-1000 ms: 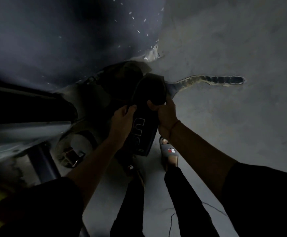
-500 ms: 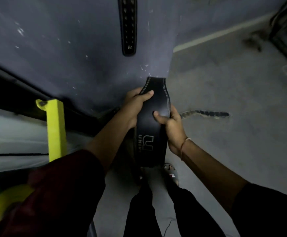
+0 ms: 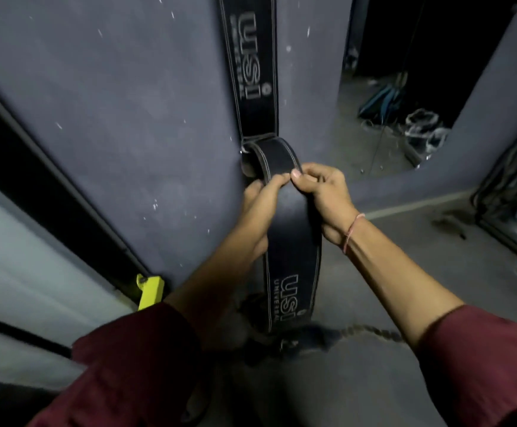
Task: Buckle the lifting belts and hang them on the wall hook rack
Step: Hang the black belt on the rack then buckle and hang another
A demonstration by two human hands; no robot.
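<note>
Grip: left hand (image 3: 260,204), right hand (image 3: 325,195) both pinching the belt (image 3: 294,241).
Belt: top loop at the wall (image 3: 127,118), just under the hung belt (image 3: 251,72).
Change: raised from low down; hooking's next, probably.

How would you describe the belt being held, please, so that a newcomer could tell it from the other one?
Start at the dark grey wall, where the hanging belt lies flat and straight. Directly below it, the held belt curves out from the wall, gripped by the left hand and right hand. Both are black with USI lettering; only this one bends over at its top.
</note>
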